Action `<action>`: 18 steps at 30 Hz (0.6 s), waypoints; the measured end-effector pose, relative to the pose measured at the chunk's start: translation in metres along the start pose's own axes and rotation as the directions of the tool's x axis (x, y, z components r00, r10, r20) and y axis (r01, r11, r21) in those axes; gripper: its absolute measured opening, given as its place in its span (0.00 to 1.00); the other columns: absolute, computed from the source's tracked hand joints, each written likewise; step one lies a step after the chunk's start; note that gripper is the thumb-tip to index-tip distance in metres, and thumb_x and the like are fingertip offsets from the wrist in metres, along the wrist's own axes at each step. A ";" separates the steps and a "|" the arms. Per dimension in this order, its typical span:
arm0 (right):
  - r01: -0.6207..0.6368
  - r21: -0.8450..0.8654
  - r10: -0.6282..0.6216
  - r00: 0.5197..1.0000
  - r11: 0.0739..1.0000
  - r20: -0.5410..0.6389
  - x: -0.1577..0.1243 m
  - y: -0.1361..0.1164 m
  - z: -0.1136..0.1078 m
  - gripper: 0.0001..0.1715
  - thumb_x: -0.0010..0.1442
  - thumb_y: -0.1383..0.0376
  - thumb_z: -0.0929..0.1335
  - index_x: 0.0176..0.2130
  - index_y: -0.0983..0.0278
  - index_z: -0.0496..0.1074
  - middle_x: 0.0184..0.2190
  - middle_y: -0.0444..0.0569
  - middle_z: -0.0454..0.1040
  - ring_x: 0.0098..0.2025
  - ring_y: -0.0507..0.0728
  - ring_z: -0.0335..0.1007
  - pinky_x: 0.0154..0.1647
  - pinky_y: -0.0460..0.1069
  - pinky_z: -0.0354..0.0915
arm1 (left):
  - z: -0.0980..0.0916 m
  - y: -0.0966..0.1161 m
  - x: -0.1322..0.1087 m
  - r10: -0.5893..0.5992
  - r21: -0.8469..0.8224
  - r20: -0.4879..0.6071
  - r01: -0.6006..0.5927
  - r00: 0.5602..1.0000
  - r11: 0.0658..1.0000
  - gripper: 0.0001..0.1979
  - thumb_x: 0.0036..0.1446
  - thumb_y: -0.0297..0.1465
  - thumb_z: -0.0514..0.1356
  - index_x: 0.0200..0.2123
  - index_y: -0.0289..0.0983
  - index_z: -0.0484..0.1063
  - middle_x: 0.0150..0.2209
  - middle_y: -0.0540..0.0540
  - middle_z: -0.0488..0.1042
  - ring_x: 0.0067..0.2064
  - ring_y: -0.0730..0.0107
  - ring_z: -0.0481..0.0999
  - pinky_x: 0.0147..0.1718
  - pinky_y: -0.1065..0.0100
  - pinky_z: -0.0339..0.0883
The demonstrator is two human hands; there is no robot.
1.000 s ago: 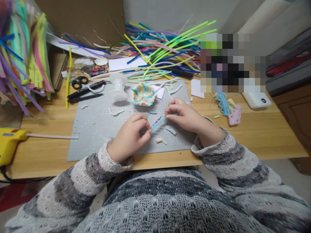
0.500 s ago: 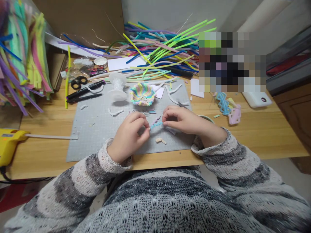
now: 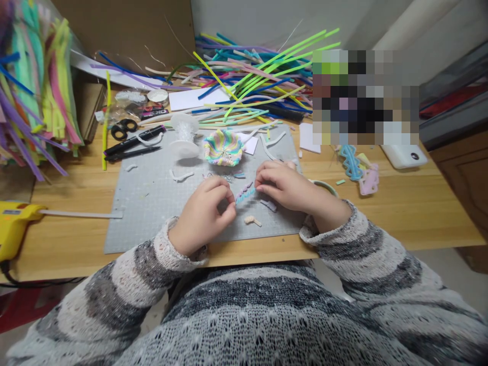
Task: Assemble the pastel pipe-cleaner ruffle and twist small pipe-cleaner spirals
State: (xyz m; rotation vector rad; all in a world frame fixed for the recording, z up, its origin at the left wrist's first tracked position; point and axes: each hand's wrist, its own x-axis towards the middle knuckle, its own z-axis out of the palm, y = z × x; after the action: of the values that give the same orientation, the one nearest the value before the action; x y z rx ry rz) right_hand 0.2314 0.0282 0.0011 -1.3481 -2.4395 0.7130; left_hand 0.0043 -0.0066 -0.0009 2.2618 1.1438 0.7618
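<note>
A short light blue pipe cleaner (image 3: pixel 246 195), wavy along its length, stretches between my hands just above the grey cutting mat (image 3: pixel 152 213). My left hand (image 3: pixel 211 208) is closed, pinching its left end between thumb and fingertips. At the other end, the fingertips of my right hand (image 3: pixel 282 184) are pinched together on it. Just behind lies a crimped purple piece (image 3: pixel 244 191). A small beige coiled piece (image 3: pixel 252 220) and a pale lavender piece (image 3: pixel 268 205) rest on the mat nearer me. Beyond my hands sits a pastel, ruffled pipe-cleaner bowl (image 3: pixel 224 147).
A clear spool (image 3: pixel 184 136) stands beside the bowl. Black-handled scissors (image 3: pixel 124 129) and markers (image 3: pixel 133 142) lie at the left. Loose pipe cleaners (image 3: pixel 259 76) spread across the back. A yellow glue gun (image 3: pixel 17 226) is at the left edge, a white phone (image 3: pixel 404 150) at the right.
My right hand has shifted slightly and its fingers have curled more. The lavender piece below it shows more plainly. My left hand stays in place.
</note>
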 end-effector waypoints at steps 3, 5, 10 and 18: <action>0.004 -0.031 -0.004 1.000 1.000 -0.010 0.000 0.001 0.000 0.05 0.63 0.66 0.66 0.33 0.62 0.71 0.39 0.48 0.72 0.47 0.60 0.66 0.46 0.55 0.49 | 0.000 0.001 0.001 -0.001 -0.014 0.031 0.002 1.000 1.000 0.04 0.54 0.23 0.57 0.29 0.36 0.66 0.35 0.46 0.69 0.40 0.65 0.69 0.42 0.61 0.66; 0.004 -0.051 -0.005 1.000 0.999 -0.017 0.000 0.003 0.000 0.06 0.63 0.66 0.66 0.33 0.62 0.71 0.39 0.48 0.72 0.47 0.60 0.65 0.45 0.54 0.49 | -0.001 0.001 0.001 -0.002 -0.015 0.045 0.002 0.999 1.000 0.05 0.54 0.22 0.57 0.28 0.36 0.66 0.35 0.46 0.69 0.39 0.65 0.69 0.41 0.61 0.66; -0.001 -0.101 -0.004 0.999 0.995 -0.047 0.001 0.006 0.001 0.05 0.63 0.65 0.67 0.34 0.62 0.71 0.39 0.48 0.73 0.46 0.60 0.64 0.43 0.54 0.47 | -0.001 0.001 0.003 -0.005 -0.002 0.087 0.005 0.996 1.000 0.05 0.53 0.22 0.57 0.28 0.36 0.67 0.33 0.46 0.69 0.38 0.65 0.69 0.40 0.61 0.66; 0.066 -0.136 -0.073 0.996 0.988 -0.054 0.002 0.004 0.004 0.03 0.62 0.66 0.68 0.35 0.61 0.73 0.40 0.48 0.73 0.46 0.60 0.64 0.45 0.55 0.46 | 0.004 -0.003 0.000 -0.018 0.064 0.113 0.010 0.993 0.998 0.04 0.54 0.23 0.58 0.29 0.36 0.70 0.34 0.45 0.70 0.38 0.64 0.69 0.40 0.60 0.66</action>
State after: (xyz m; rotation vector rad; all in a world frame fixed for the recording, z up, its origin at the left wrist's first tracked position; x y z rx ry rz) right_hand 0.2310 0.0305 -0.0041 -1.3042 -2.5130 0.4928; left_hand 0.0054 -0.0055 -0.0063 2.3149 1.1442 0.5910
